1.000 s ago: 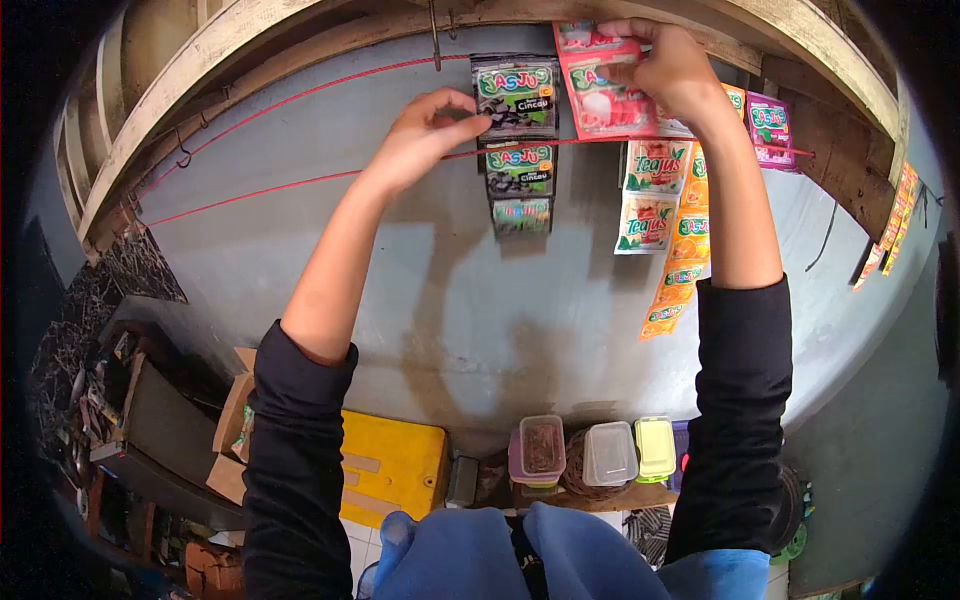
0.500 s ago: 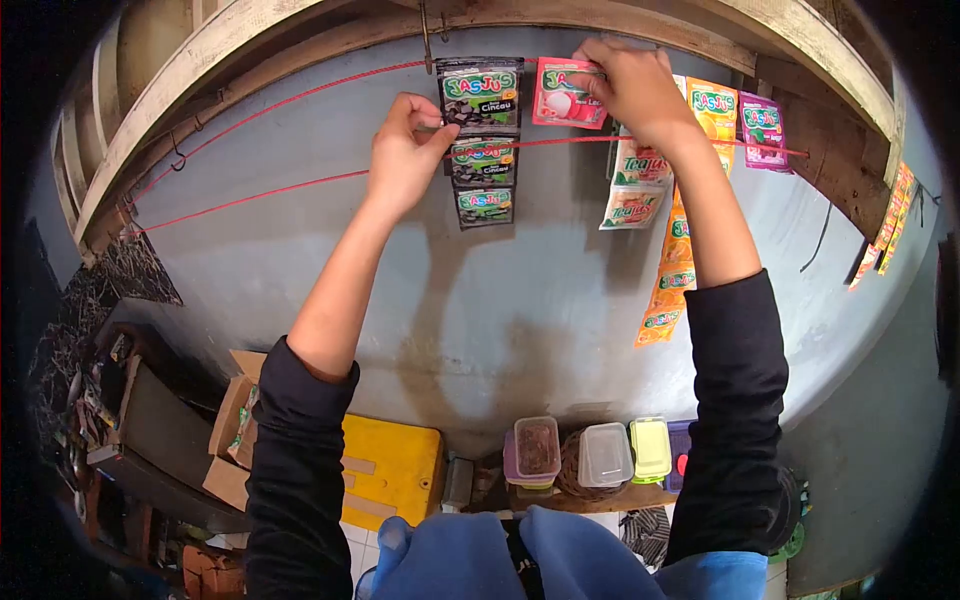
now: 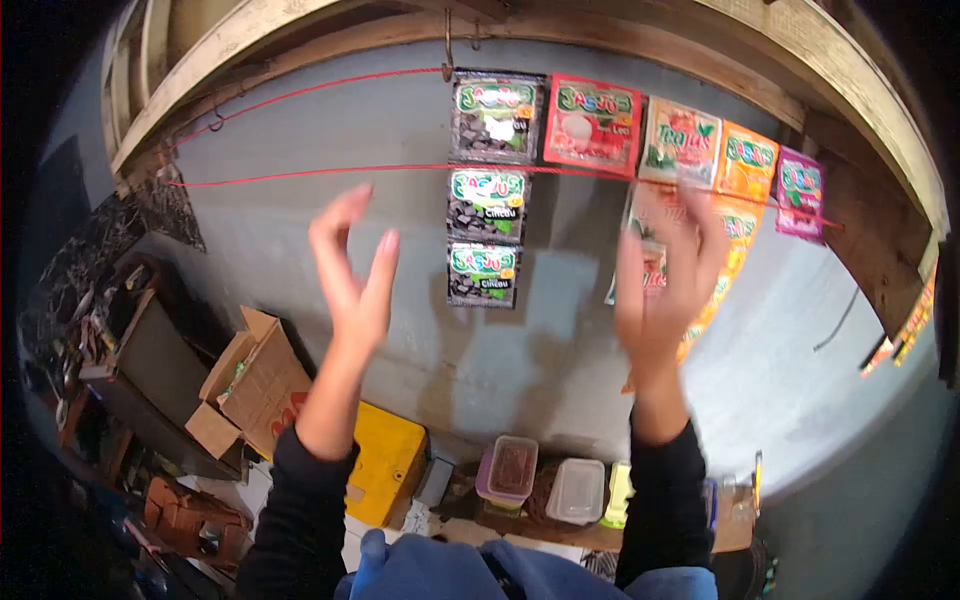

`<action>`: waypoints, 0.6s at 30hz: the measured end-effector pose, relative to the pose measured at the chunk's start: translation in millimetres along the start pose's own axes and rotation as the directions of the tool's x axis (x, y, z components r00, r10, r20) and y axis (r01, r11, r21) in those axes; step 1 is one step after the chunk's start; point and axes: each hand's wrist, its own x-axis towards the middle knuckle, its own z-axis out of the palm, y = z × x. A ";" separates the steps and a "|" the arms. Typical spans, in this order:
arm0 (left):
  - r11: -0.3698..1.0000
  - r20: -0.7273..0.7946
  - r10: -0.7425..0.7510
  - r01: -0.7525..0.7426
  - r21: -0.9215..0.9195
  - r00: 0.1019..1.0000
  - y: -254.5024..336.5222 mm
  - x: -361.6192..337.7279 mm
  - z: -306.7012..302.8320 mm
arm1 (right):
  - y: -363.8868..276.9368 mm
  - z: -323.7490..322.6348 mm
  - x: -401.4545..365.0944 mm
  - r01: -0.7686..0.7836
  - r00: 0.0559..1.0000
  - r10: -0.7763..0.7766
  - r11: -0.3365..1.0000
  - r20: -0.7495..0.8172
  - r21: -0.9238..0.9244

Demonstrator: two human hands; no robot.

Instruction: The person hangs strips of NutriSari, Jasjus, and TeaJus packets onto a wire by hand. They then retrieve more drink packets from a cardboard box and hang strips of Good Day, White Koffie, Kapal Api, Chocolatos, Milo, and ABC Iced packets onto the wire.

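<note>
My left hand (image 3: pixel 352 275) is raised before the wall, its thumb and fingers apart and holding nothing. To its right hangs a strip of black drink sachets (image 3: pixel 486 205), one below another, with the lower red string crossing it. Beside that strip a single pink-red drink sachet (image 3: pixel 594 122) hangs at the upper string. My right hand (image 3: pixel 665 275), blurred, has spread fingers with nothing visible in them. It partly hides the strip of white tea sachets (image 3: pixel 683 142) and the orange sachets (image 3: pixel 748 162) behind it. A purple sachet (image 3: pixel 800 190) hangs farthest right.
Two red strings (image 3: pixel 300 180) run under a curved wooden frame (image 3: pixel 330 60) with metal hooks. Below stand an open cardboard box (image 3: pixel 262 375), a yellow box (image 3: pixel 388 460) and plastic containers (image 3: pixel 575 492) on a wooden bench. More sachets hang at far right.
Both hands have come off the sachets and moved down, fingers opening. The pink-red sachet my right hand held now hangs by itself beside the black strip. The view has shifted slightly.
</note>
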 end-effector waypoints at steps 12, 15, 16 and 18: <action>0.799 -0.053 -0.595 0.597 0.070 0.802 36.4 -189.3 -215.7 | -150.8 8.3 -231.7 -0.961 0.273 0.293 0.042 0.916 0.272; 0.665 -0.240 -0.719 0.746 0.031 0.652 48.0 -192.9 -292.8 | -195.1 38.1 -226.7 -0.967 0.228 0.236 -0.056 0.945 0.248; 0.648 -0.266 -0.740 0.761 -0.038 0.618 49.5 -196.1 -314.6 | -214.2 52.0 -228.4 -0.973 0.211 0.200 -0.045 0.957 0.224; 0.603 -0.259 -0.782 0.794 -0.084 0.567 47.6 -206.2 -355.0 | -256.5 80.1 -236.7 -0.983 0.164 0.151 -0.058 0.975 0.174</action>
